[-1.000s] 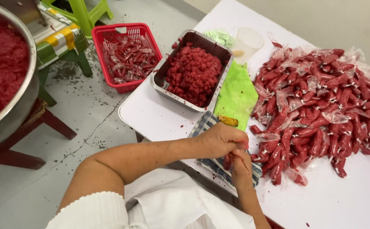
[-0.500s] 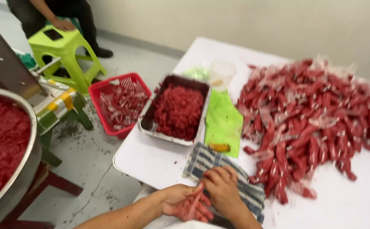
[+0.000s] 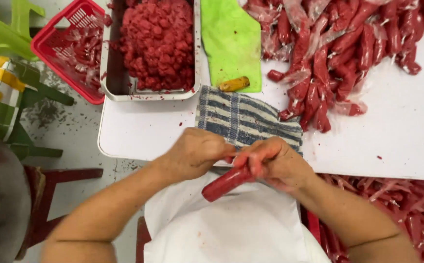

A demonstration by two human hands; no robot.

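Both hands (image 3: pixel 236 158) now lower, gripping red sausage (image 3: pixel 224 183)

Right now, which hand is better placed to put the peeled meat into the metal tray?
Probably the left hand. The metal tray lies up and to the left, on its side. The right hand grips the red sausage and would have to cross over.

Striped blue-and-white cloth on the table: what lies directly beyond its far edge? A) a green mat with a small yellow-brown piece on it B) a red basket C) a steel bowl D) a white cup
A: the green mat, carrying the small yellow-brown piece, lies just beyond the striped cloth.
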